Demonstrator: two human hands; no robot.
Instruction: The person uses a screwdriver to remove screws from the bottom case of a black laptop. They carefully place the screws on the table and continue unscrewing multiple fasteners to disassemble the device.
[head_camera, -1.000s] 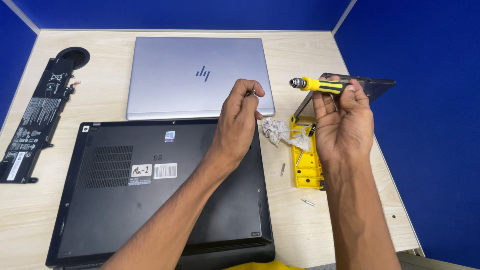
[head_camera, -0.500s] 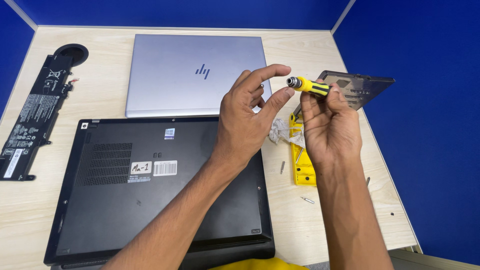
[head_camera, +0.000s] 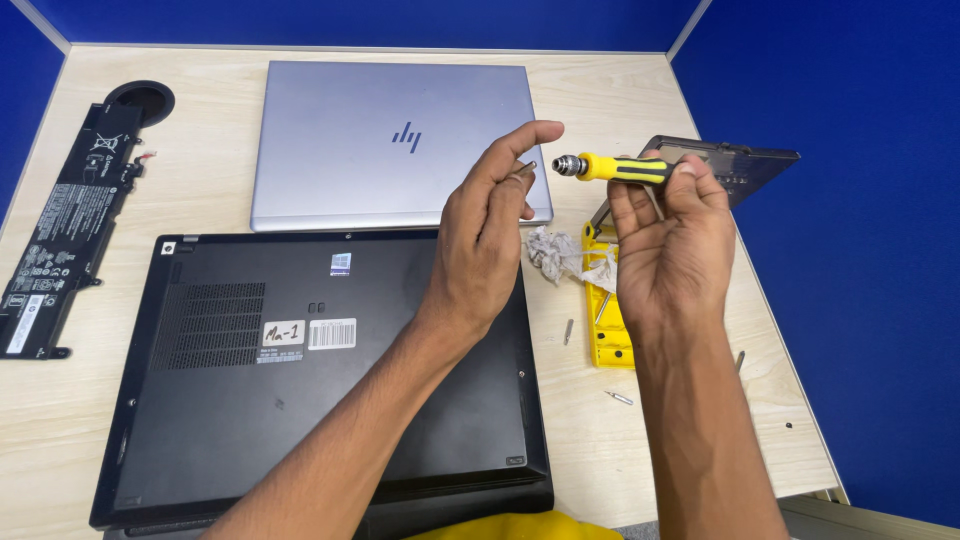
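Screwdriver (head_camera: 615, 167), yellow-handled, is gripped in the right hand (head_camera: 672, 240) above the yellow bit case (head_camera: 605, 320); the left hand (head_camera: 487, 235) pinches a small bit (head_camera: 526, 168) just beside its tip. Below lies a black laptop (head_camera: 300, 380), bottom up; farther off, a silver laptop (head_camera: 390, 140), a battery (head_camera: 70, 225), wooden desk (head_camera: 660, 440), blue walls

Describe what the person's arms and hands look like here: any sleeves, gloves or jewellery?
Both arms are bare as far as the frame's lower edge shows, with no sleeves in view. The left hand and right hand wear no gloves, and no rings, watch or bracelets show on the fingers or wrists. A bit of yellow cloth shows at the bottom edge between the arms, probably the person's clothing.
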